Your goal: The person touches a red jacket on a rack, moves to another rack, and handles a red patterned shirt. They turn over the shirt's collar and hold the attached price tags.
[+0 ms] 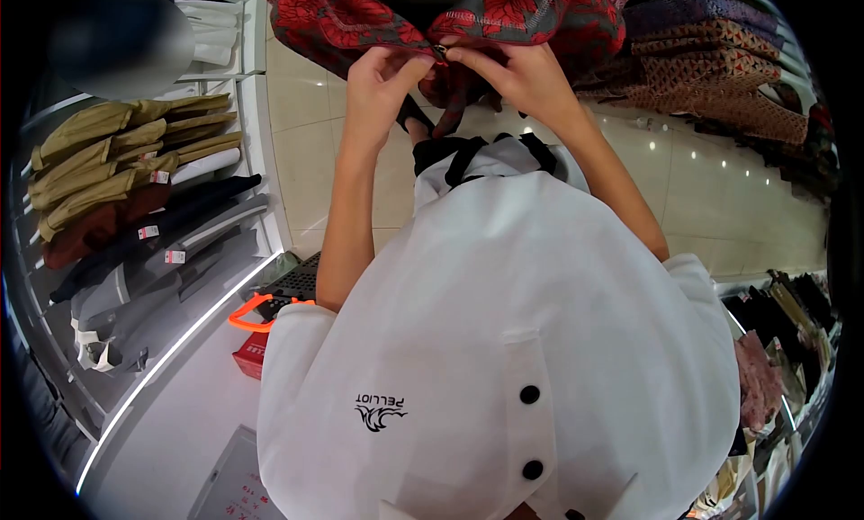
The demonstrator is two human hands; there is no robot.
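A red and grey floral garment (531, 12) is stretched between my hands at the top of the head view, with pale stitching along its seams. My left hand (382, 84) pinches its edge left of a small metal fastener (439, 50), thumb and fingers closed on the cloth. From the other side my right hand (522, 75) grips the edge, its thumb close to the same fastener. Whether the fastener is a zip or a hook is too small to tell. Part of the cloth hangs below the hands.
Folded khaki trousers (85, 165) with price tags lie on a white shelf at left. Stacked patterned clothes (711, 61) sit at right. An orange-handled black basket (256, 313) and a red box (251, 354) are beside my left elbow. More clothes (760, 376) hang at lower right.
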